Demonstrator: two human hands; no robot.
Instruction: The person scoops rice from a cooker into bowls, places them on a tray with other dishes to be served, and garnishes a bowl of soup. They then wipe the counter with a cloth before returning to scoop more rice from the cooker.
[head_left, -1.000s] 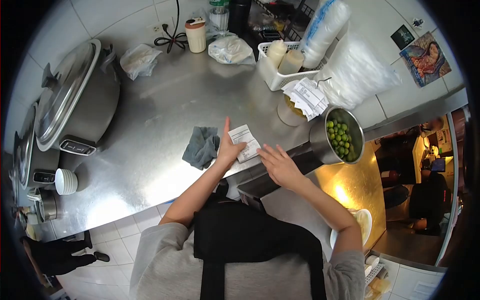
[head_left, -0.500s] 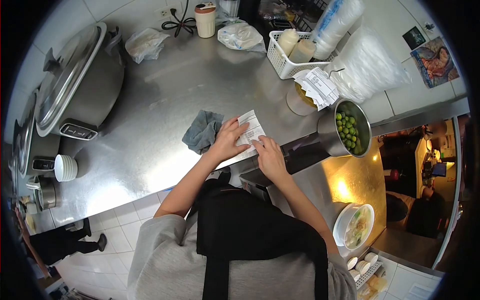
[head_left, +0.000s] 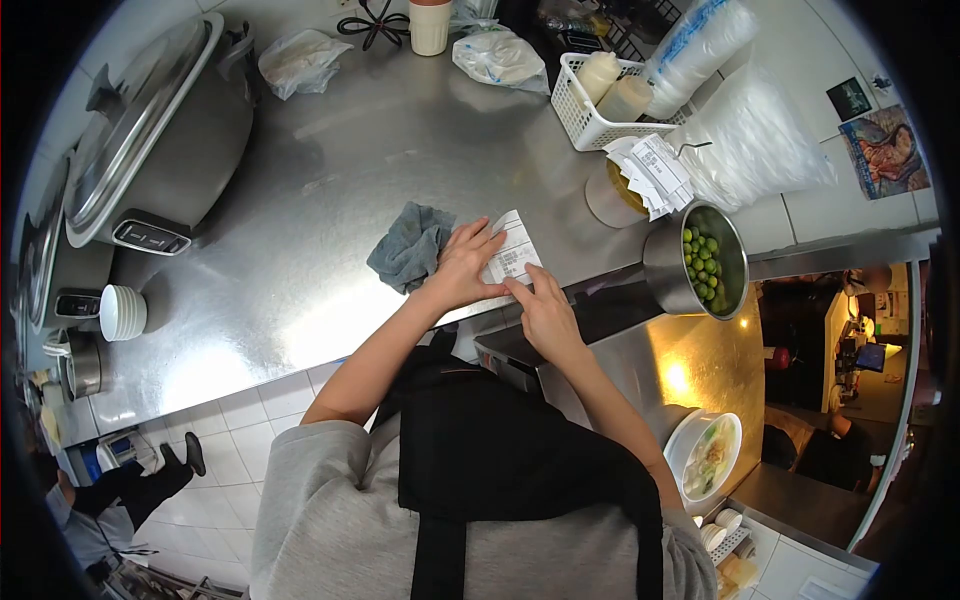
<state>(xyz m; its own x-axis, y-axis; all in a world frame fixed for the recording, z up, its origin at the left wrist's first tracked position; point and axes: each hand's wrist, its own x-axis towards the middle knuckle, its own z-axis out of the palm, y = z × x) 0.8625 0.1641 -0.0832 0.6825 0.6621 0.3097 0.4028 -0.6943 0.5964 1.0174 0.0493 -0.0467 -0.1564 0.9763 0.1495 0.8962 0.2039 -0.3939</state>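
Pressing a receipt (head_left: 512, 258) flat near the front edge of the counter (head_left: 330, 170), I keep my left hand (head_left: 462, 268) spread over its left side, fingers wide, gripping nothing. My right hand (head_left: 545, 312) touches its lower edge with a fingertip, grip loose. A grey cloth (head_left: 411, 246) lies just beside my left hand; a pot of green limes (head_left: 702, 262) stands at the counter's right end.

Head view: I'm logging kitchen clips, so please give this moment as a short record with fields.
surface: stainless steel counter
left hand: flat on small white printed paper receipt
right hand: fingers pressing the receipt's near edge
beside left hand: crumpled grey cloth
right of the receipt: round metal pot of small green fruits
far left: large lidded steel rice cooker
lower right: white bowl of food
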